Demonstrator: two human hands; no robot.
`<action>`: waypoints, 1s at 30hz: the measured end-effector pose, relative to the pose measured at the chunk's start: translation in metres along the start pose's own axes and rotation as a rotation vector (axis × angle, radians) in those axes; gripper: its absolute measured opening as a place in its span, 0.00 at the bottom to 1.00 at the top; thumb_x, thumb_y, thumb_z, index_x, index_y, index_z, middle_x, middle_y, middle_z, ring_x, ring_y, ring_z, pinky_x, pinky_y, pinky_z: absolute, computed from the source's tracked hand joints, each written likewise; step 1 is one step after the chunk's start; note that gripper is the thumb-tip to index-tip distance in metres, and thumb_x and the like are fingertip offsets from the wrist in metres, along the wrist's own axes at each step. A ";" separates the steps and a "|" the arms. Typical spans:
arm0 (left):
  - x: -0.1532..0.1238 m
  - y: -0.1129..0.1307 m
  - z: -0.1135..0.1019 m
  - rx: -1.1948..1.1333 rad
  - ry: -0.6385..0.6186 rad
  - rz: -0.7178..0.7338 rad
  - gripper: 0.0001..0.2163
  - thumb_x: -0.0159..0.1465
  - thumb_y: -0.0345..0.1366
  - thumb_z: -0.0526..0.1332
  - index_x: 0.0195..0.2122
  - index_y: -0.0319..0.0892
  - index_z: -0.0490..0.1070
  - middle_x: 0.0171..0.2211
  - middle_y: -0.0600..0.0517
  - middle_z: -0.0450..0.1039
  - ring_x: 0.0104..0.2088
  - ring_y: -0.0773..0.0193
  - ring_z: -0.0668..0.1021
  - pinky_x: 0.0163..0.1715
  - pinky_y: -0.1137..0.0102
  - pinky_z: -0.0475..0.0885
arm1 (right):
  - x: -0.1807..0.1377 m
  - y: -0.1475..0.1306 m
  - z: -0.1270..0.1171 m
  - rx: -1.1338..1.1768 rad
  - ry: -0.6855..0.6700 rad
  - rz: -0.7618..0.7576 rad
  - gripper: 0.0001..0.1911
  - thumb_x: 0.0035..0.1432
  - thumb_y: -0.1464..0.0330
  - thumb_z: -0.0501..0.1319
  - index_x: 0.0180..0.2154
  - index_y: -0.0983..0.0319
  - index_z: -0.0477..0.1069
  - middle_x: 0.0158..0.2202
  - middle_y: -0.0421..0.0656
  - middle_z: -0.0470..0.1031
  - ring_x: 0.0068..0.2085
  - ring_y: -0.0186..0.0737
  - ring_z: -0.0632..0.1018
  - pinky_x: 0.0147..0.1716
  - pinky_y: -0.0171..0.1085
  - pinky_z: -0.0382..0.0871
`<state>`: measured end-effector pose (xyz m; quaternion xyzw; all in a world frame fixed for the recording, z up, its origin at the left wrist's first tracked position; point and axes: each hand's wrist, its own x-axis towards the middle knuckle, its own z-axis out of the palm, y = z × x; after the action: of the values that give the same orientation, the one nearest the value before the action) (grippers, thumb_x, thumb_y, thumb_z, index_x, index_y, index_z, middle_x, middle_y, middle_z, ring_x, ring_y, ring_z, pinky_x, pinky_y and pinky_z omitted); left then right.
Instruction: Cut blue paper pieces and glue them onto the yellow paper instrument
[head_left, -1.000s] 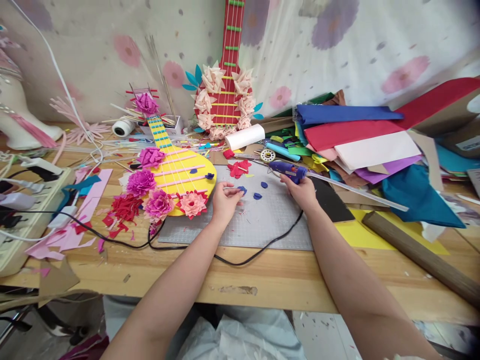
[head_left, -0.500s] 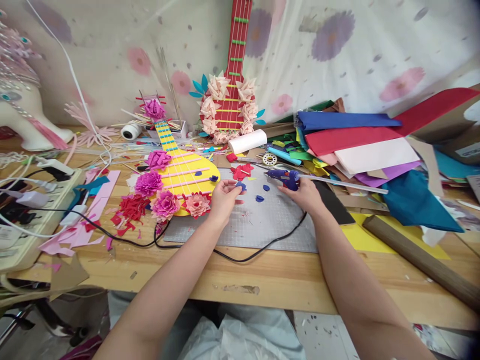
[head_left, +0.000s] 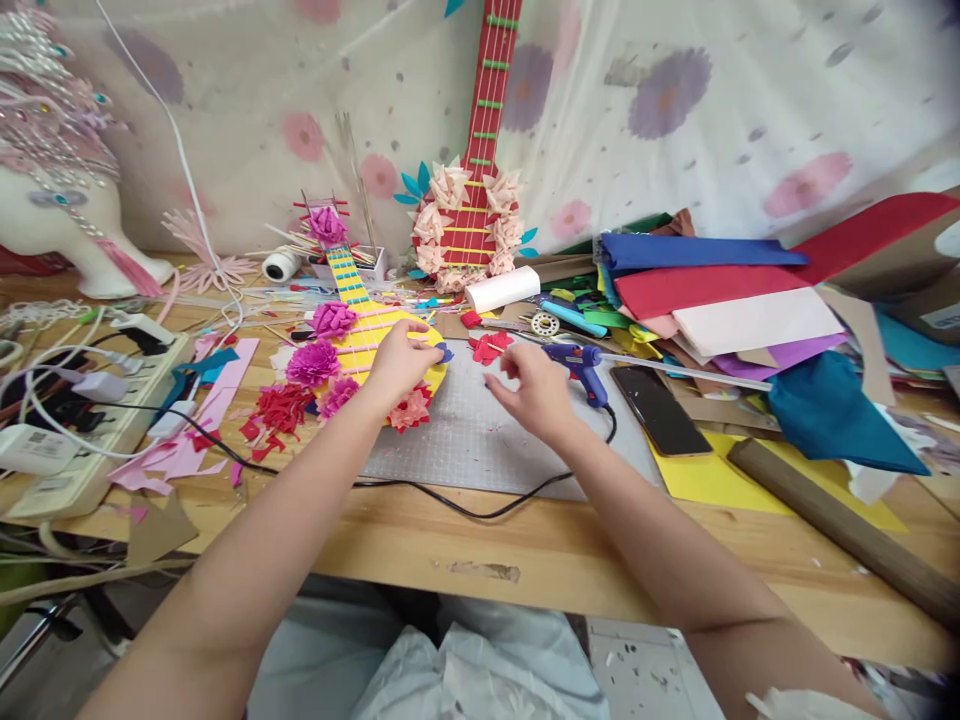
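Note:
My left hand [head_left: 399,362] reaches over the yellow paper-covered lute-like instrument [head_left: 361,318]. Its fingertips are closed at a small dark blue paper flower [head_left: 445,352] on the instrument's right edge; how firmly they grip it is hidden. My right hand [head_left: 534,392] hovers over the grey cutting mat [head_left: 457,440], thumb and fingers apart with nothing seen between them. Just beyond it, a blue glue gun [head_left: 589,372] lies with a long clear glue stick out of its back. Pink, magenta and coral paper flowers [head_left: 313,364] line the instrument's left side.
A red instrument with pale flowers [head_left: 469,220] leans on the curtain. Folded coloured sheets [head_left: 705,285] pile up at right, near a phone [head_left: 660,410] and a brown tube [head_left: 825,520]. A black cord [head_left: 480,514] crosses the front; a power strip [head_left: 142,410] stands left.
My right hand has let go of the glue gun, now lying on the mat, and moved left. My left hand has carried the blue paper piece left to the instrument's edge. The view has shifted slightly.

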<state>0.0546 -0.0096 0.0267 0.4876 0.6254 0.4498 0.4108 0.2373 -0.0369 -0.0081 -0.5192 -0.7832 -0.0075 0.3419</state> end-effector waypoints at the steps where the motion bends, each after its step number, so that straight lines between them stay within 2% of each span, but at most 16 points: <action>1: 0.003 -0.001 -0.003 0.026 0.018 0.004 0.19 0.41 0.25 0.66 0.34 0.43 0.66 0.21 0.56 0.69 0.19 0.70 0.69 0.18 0.77 0.59 | 0.004 -0.009 0.009 0.010 0.001 -0.058 0.06 0.54 0.65 0.57 0.32 0.61 0.64 0.29 0.43 0.68 0.33 0.41 0.68 0.32 0.37 0.58; 5: 0.012 -0.010 -0.010 0.106 0.050 -0.024 0.19 0.39 0.27 0.67 0.34 0.43 0.66 0.21 0.56 0.70 0.21 0.67 0.71 0.21 0.75 0.61 | 0.015 -0.034 0.035 -0.031 -0.035 -0.228 0.08 0.56 0.69 0.55 0.39 0.62 0.66 0.35 0.48 0.69 0.38 0.45 0.68 0.37 0.40 0.60; 8: 0.019 -0.019 -0.014 0.183 0.066 -0.024 0.20 0.38 0.30 0.68 0.34 0.42 0.67 0.25 0.53 0.72 0.25 0.63 0.73 0.25 0.73 0.63 | 0.019 -0.040 0.047 -0.099 -0.015 -0.273 0.09 0.57 0.71 0.53 0.40 0.62 0.67 0.37 0.49 0.69 0.39 0.45 0.68 0.38 0.41 0.59; 14: 0.023 -0.028 -0.019 0.224 0.084 -0.018 0.17 0.37 0.30 0.68 0.31 0.43 0.68 0.27 0.51 0.72 0.30 0.60 0.74 0.28 0.71 0.65 | 0.021 -0.036 0.057 -0.148 -0.021 -0.293 0.08 0.59 0.69 0.53 0.37 0.61 0.70 0.35 0.48 0.70 0.37 0.45 0.67 0.36 0.41 0.58; 20: 0.020 -0.027 -0.018 0.100 0.103 -0.021 0.18 0.35 0.25 0.68 0.27 0.43 0.66 0.27 0.52 0.73 0.33 0.60 0.75 0.29 0.72 0.66 | 0.022 -0.037 0.059 -0.110 -0.051 -0.263 0.08 0.59 0.69 0.53 0.37 0.61 0.70 0.36 0.48 0.71 0.37 0.45 0.67 0.35 0.41 0.58; 26: 0.026 -0.027 -0.026 0.094 0.039 -0.053 0.15 0.39 0.26 0.67 0.27 0.43 0.66 0.25 0.51 0.73 0.29 0.61 0.75 0.26 0.72 0.65 | 0.022 -0.025 0.064 0.093 -0.009 -0.166 0.08 0.59 0.68 0.54 0.33 0.61 0.71 0.31 0.45 0.70 0.35 0.40 0.69 0.34 0.38 0.60; 28: 0.029 -0.025 -0.033 0.161 -0.026 0.005 0.13 0.42 0.27 0.67 0.29 0.42 0.68 0.24 0.51 0.73 0.27 0.63 0.73 0.27 0.72 0.64 | 0.021 -0.016 0.065 0.181 0.001 -0.144 0.09 0.59 0.67 0.54 0.32 0.61 0.72 0.30 0.44 0.70 0.34 0.38 0.70 0.33 0.36 0.61; 30: 0.030 -0.021 -0.040 0.265 -0.117 0.172 0.14 0.43 0.29 0.66 0.32 0.43 0.69 0.29 0.51 0.73 0.27 0.66 0.72 0.28 0.73 0.65 | 0.020 -0.006 0.066 0.225 0.006 -0.148 0.09 0.60 0.66 0.54 0.32 0.61 0.72 0.30 0.43 0.70 0.33 0.37 0.70 0.32 0.35 0.62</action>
<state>0.0059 0.0108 0.0145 0.6147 0.6100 0.3679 0.3386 0.1927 0.0006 -0.0462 -0.4183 -0.8144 0.0538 0.3987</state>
